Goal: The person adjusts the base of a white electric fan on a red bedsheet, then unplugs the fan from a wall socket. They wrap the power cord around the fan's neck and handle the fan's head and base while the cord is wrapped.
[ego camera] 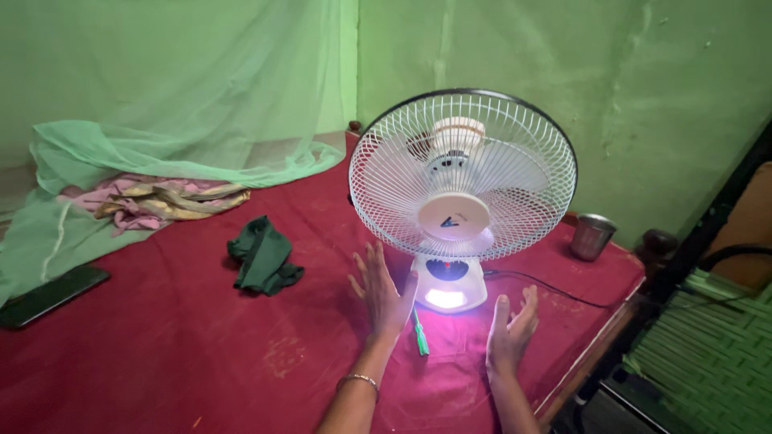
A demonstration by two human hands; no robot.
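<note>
Red bedcover (161, 337) bears a white fan (461, 189), base glowing; left hand (384, 296) and right hand (512, 329) spread wide, holding nothing.

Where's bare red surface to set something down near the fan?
Free: the wide red cover between green cloth, phone and left hand. Crowded: fan base, with screwdriver, right hand, cable and steel cup.

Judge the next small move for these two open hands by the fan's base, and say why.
Probably close both hands onto the fan's base. The left hand and right hand are open, one on each side of the lit base, and neither seems to grip it. The green screwdriver lies untouched between them.
</note>
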